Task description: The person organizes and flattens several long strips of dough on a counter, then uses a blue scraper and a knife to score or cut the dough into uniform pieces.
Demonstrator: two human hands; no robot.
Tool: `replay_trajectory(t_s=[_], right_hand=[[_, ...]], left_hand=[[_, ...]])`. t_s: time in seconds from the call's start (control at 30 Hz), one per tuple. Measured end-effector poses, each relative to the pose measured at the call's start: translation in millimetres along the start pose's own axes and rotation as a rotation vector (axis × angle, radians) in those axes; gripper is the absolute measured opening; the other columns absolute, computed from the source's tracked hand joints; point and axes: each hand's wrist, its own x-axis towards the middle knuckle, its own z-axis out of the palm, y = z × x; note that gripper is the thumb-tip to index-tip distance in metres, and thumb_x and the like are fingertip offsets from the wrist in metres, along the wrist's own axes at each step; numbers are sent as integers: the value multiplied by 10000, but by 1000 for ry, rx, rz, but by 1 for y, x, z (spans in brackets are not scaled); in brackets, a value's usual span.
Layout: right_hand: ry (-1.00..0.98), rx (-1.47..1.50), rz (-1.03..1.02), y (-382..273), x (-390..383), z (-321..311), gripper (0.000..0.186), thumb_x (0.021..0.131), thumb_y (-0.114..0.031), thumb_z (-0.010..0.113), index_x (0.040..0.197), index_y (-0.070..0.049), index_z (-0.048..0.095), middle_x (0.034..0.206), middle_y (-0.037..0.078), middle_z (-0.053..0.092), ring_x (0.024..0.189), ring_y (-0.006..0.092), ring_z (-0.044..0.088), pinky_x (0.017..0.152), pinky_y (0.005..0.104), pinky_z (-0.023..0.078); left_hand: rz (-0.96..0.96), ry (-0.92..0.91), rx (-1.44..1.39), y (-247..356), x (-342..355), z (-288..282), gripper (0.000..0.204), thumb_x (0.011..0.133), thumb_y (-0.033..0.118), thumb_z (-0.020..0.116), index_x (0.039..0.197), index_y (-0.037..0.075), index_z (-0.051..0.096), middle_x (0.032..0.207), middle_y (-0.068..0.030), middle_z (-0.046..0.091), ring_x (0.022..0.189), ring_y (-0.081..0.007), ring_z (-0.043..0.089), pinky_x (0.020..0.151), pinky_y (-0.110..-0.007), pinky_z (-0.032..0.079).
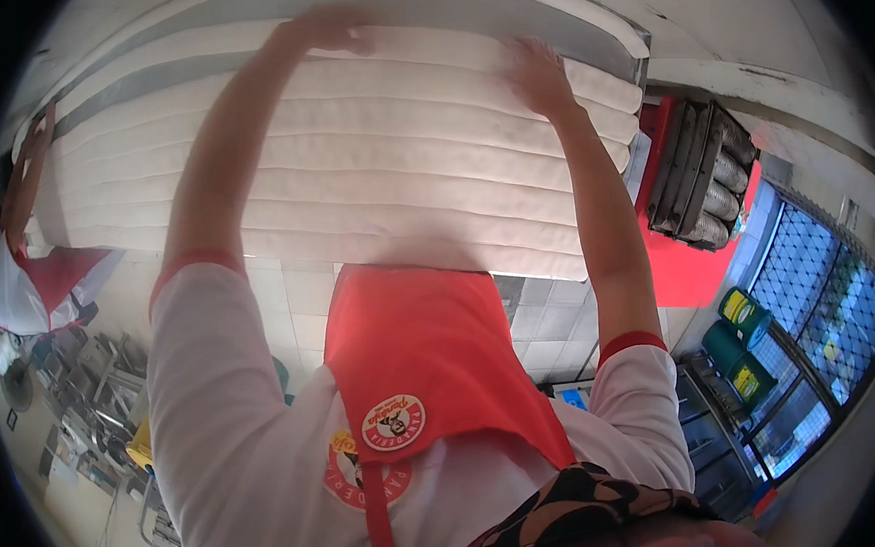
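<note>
left hand [334, 27], one: fingers curled over the far edge of the white ridged board [351, 168], gripping it; right hand [535, 72], one: spread flat on the same board near its right end, fingers open; board, one, held raised before us, spanning both our hands; red apron [432, 354], one, below it; green tins [742, 340], two, at right
</note>
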Motion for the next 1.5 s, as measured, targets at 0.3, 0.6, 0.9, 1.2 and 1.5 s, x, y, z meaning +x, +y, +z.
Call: replay_trajectory(t_s=[0.3, 0.6, 0.9, 1.2, 1.5], right_hand=[[7, 47, -3, -41, 23, 3, 772, 857, -591, 766, 1476, -177, 562, 1437, 104, 516, 1373, 338, 453, 1171, 539, 330], [-23, 37, -84, -92, 53, 8, 754, 853, -541, 793, 1492, -220, 555, 1445, 92, 521, 1371, 332, 451, 1147, 535, 353], [0, 92, -80, -101, 58, 12, 726, 859, -533, 787, 1482, -231, 570, 1430, 53, 532, 1358, 307, 462, 1135, 532, 367], [-72, 50, -10, -107, 60, 5, 758, 820, -542, 819, 1465, -218, 590, 1431, 66, 529, 1367, 334, 459, 1129, 563, 367], [-42, 114, -19, -185, 100, 37, 827, 820, -578, 805, 1489, -158, 562, 1465, 131, 495, 1400, 357, 428, 1133, 600, 341]], left_hand=[[239, 135, -116, 63, 2, -29, 623, 968, 511, 655, 1361, 28, 623, 1305, -226, 659, 1219, -384, 617, 1028, -468, 476], [5, 74, -408, -32, 7, 33, 556, 893, 356, 790, 1322, 44, 624, 1292, -199, 674, 1160, -371, 641, 960, -459, 488], [-119, -38, 97, -108, -58, 11, 707, 875, 532, 740, 1374, 44, 627, 1294, -215, 669, 1183, -394, 624, 1032, -456, 476], [-55, -35, -66, -71, -38, -26, 521, 920, 391, 716, 1256, -3, 658, 1221, -235, 693, 1175, -409, 631, 975, -466, 492], [-138, 321, -155, -73, -10, 47, 670, 855, 550, 773, 1305, 70, 650, 1265, -183, 701, 1221, -404, 627, 1012, -494, 499]])
